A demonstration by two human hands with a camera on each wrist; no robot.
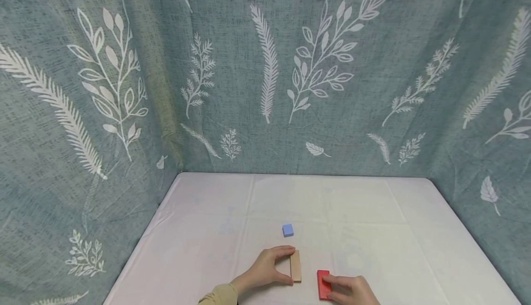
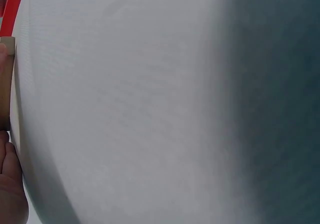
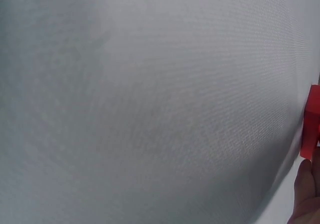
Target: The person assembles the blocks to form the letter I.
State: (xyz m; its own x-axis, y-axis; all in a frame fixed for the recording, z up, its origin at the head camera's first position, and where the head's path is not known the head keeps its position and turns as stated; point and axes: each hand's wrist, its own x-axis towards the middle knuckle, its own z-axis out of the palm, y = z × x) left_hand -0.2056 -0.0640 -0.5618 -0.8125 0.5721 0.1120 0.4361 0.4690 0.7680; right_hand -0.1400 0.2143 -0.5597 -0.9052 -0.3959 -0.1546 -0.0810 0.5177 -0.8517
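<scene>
My left hand (image 1: pixel 267 266) pinches a plain wooden block (image 1: pixel 296 268) lengthwise, index finger at its far end and thumb at its near end. The block (image 2: pixel 5 89) also shows at the left edge of the left wrist view. To its right, my right hand (image 1: pixel 352 289) grips a red rectangular block (image 1: pixel 322 281), its fingertips on the right side and near end. Only part of the red block (image 3: pixel 311 121) appears at the right edge of the right wrist view. A small gap separates the two blocks in the head view.
A small blue block (image 1: pixel 288 230) lies beyond the wooden block. White cloth covers the table (image 1: pixel 373 231). A green curtain (image 1: pixel 232 88) with white leaf prints hangs behind the table and along its sides.
</scene>
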